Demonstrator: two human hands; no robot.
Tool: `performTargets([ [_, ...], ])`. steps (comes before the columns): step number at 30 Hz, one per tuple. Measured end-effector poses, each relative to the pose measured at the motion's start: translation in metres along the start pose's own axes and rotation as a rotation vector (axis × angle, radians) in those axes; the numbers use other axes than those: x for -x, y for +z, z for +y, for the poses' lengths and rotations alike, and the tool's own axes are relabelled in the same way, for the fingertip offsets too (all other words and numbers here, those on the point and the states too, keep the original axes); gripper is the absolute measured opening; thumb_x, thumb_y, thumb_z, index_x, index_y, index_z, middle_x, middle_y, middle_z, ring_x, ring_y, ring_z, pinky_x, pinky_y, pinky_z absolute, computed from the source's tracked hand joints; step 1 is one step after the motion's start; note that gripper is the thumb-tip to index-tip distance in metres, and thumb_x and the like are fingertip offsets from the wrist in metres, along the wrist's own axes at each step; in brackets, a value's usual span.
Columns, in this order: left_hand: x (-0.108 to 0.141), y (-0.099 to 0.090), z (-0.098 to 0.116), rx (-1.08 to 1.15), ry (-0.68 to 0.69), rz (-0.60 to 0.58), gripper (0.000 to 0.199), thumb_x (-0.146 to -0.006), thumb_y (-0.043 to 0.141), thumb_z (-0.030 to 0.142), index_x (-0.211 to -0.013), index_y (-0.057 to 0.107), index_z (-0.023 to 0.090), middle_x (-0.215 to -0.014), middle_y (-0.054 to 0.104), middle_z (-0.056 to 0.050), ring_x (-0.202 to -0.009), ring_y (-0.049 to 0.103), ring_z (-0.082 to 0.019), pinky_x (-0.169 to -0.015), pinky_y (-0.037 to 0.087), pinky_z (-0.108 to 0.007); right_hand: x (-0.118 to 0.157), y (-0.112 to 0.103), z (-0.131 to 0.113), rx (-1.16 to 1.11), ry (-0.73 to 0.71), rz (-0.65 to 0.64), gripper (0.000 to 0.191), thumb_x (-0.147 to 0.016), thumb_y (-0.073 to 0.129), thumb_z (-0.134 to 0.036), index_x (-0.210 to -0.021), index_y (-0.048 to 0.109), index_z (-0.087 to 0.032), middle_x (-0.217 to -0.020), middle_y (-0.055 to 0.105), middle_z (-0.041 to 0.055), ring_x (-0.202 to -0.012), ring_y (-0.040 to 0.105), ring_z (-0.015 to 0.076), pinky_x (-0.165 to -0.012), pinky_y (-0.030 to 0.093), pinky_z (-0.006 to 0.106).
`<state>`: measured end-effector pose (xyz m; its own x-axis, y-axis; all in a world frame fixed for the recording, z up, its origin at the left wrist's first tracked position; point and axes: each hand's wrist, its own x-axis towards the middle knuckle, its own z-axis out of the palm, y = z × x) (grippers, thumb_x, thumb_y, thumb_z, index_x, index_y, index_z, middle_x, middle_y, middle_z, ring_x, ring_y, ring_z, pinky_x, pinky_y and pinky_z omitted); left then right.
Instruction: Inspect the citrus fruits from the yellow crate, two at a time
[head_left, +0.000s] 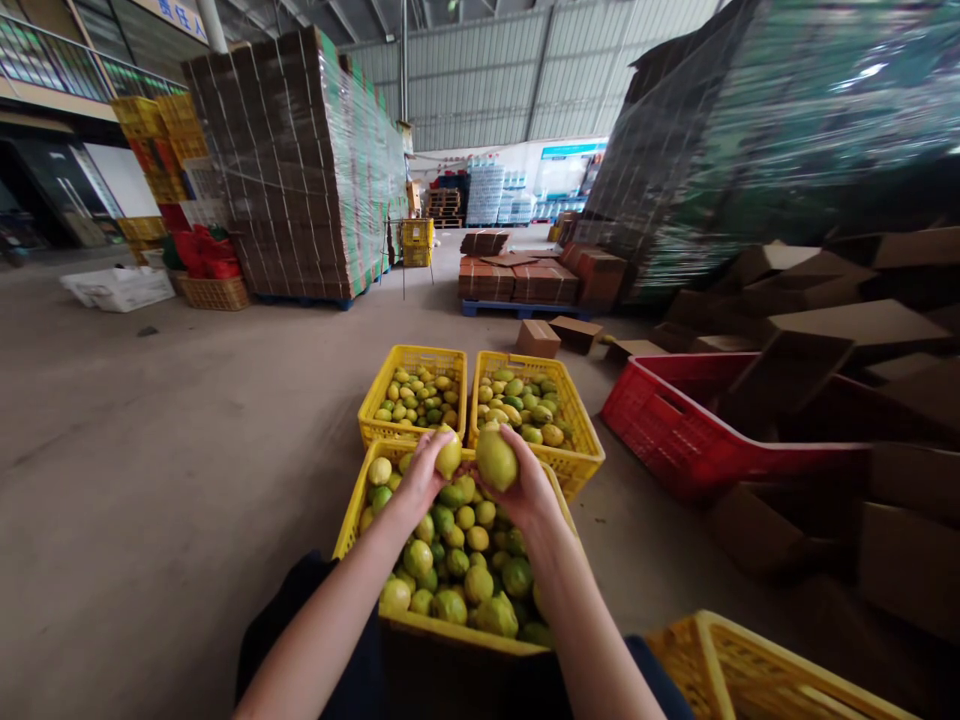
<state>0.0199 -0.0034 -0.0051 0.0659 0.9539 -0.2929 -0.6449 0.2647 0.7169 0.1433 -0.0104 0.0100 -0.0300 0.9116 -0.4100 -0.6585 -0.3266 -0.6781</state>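
Head view showed two lemons, one per hand, side by side and a little apart, above the far edge of the near crate (351, 515). The left hand (426, 465) had its lemon (448, 455) pinched at the fingertips, thumb and fingers bent only as far as the fruit allowed. The right hand (531, 485) cupped the larger-looking lemon (496, 458), its thumb laid along the upper right of the skin; how the fingers wrapped underneath could not be told. Below, a heap of yellow and green fruit (478, 583) filled the near crate from its left edge to its right, partly covered by the forearms. Beyond its far edge stood two more yellow crates, the left one (397, 432) and the right one (574, 468), just beside each other and both holding fruit. Dark-clad legs (304, 610) flanked the near corners of the near crate, and the corner of another yellow crate (709, 665) showed at lower right. Farther right, a red crate (660, 425) had cardboard boxes (855, 330) leaning over its right side. Past the crates, tied cardboard (544, 283) lay on a blue pallet (491, 309), between a wrapped stack (270, 170) on the left and a taller-looking one (750, 130) on the right.
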Motion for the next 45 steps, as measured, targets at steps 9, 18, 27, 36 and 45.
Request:
performTargets([
  [9, -0.005, -0.011, 0.005, 0.082, -0.139, -0.049, 0.034, -0.081, 0.049, 0.04, -0.081, 0.062, 0.008, -0.07, 0.065, -0.009, -0.052, 0.057, -0.011, -0.045, 0.043, -0.018, -0.004, -0.002, 0.003, 0.0, 0.047, 0.031, 0.029, -0.085, 0.046, -0.039, -0.077, 0.061, -0.016, -0.059, 0.067, 0.0035, -0.045, 0.06, 0.0137, -0.04, 0.048, 0.023],
  [18, -0.012, -0.011, 0.002, 0.202, -0.155, -0.023, 0.029, -0.085, 0.042, 0.035, -0.089, 0.061, 0.013, -0.073, 0.064, -0.006, -0.056, 0.058, -0.011, -0.053, 0.048, -0.02, -0.001, 0.001, 0.004, -0.005, 0.028, -0.083, 0.009, -0.069, 0.064, -0.025, -0.071, 0.061, -0.016, -0.054, 0.063, 0.0006, -0.044, 0.056, 0.0125, -0.033, 0.04, 0.019],
  [27, -0.006, 0.0, 0.005, 0.231, -0.057, -0.038, 0.017, -0.076, 0.058, 0.019, -0.092, 0.059, 0.015, -0.073, 0.065, -0.003, -0.057, 0.061, -0.01, -0.056, 0.052, -0.019, 0.0, 0.001, 0.0, -0.066, 0.096, -0.037, 0.03, -0.082, 0.044, -0.036, -0.073, 0.063, -0.015, -0.062, 0.068, 0.008, -0.049, 0.061, 0.0164, -0.042, 0.048, 0.024],
  [36, -0.011, -0.009, 0.005, 0.211, -0.199, -0.107, 0.041, -0.084, 0.041, 0.041, -0.088, 0.061, 0.005, -0.066, 0.065, -0.008, -0.04, 0.053, -0.009, -0.037, 0.044, -0.018, 0.003, 0.002, 0.002, -0.028, -0.012, -0.091, 0.01, -0.073, 0.06, -0.024, -0.076, 0.064, -0.015, -0.065, 0.068, 0.0035, -0.051, 0.061, 0.0134, -0.045, 0.049, 0.022],
  [45, -0.011, -0.008, 0.005, 0.251, -0.195, 0.001, 0.029, -0.082, 0.043, 0.029, -0.089, 0.062, 0.008, -0.066, 0.063, -0.006, -0.048, 0.054, -0.009, -0.046, 0.045, -0.018, 0.003, 0.001, 0.0, -0.046, 0.079, -0.055, 0.026, -0.078, 0.05, -0.036, -0.072, 0.063, -0.015, -0.059, 0.067, 0.007, -0.046, 0.06, 0.0166, -0.04, 0.046, 0.024],
])
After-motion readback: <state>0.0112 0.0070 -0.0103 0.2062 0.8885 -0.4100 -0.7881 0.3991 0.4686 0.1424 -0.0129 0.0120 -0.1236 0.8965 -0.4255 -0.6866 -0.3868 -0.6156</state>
